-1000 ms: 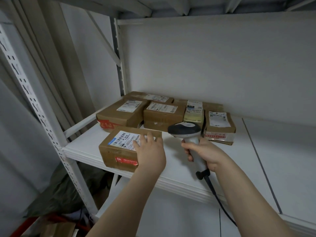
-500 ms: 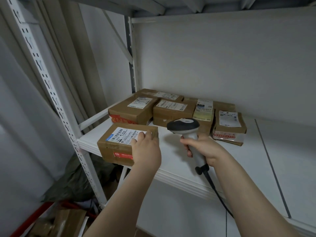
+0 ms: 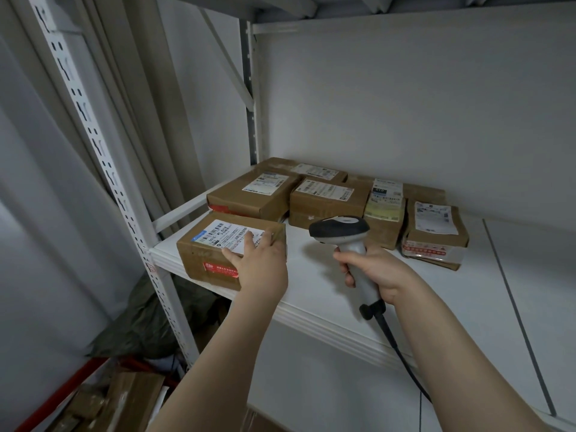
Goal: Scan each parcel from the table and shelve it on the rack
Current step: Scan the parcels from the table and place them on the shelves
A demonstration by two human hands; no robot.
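Left grip [image 3: 262, 265] on shelved parcel [image 3: 202, 254]; right [image 3: 378, 272] grips scanner [image 3: 339, 228].

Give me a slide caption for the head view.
Left hand rests on a parcel at the shelf edge; right hand grips a scanner.

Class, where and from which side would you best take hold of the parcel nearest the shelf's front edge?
Likely the right end of the front parcel, gripped over the top, from the open front of the shelf: it lies flat, other parcels close behind.
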